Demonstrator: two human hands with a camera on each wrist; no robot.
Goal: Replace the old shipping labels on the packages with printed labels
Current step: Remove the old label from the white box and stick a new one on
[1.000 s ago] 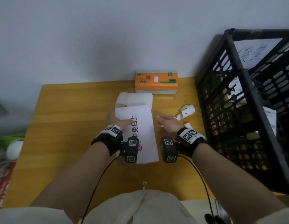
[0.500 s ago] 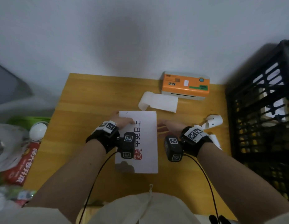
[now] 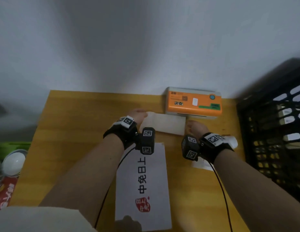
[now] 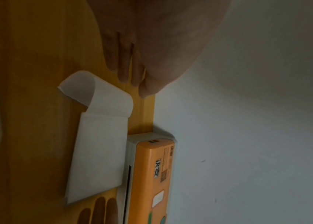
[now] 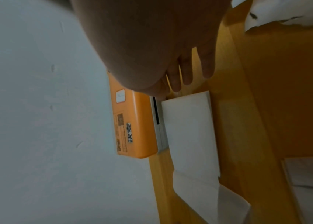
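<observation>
An orange label printer (image 3: 193, 102) stands at the table's back edge against the wall. A blank white label strip (image 3: 164, 123) lies in front of its slot, its left end curled up (image 4: 94, 94). My left hand (image 3: 139, 113) hovers just off that curled end with straight fingers (image 4: 128, 68), holding nothing. At the strip's right end, by the printer slot, is my right hand (image 3: 191, 124), its fingers (image 5: 186, 72) straight and holding nothing. The white package (image 3: 142, 186) with black characters and a red stamp lies flat between my forearms.
A black plastic crate (image 3: 271, 131) with parcels stands at the right table edge. Peeled, crumpled labels (image 3: 231, 141) lie beside my right wrist, and a white paper scrap (image 3: 202, 164) lies under it. Bags and a white round object (image 3: 13, 163) sit left of the yellow wooden table (image 3: 78, 131).
Both hands have left the package and moved forward to the two ends of the label strip at the printer. The package stays flat, now nearer my body in view.
</observation>
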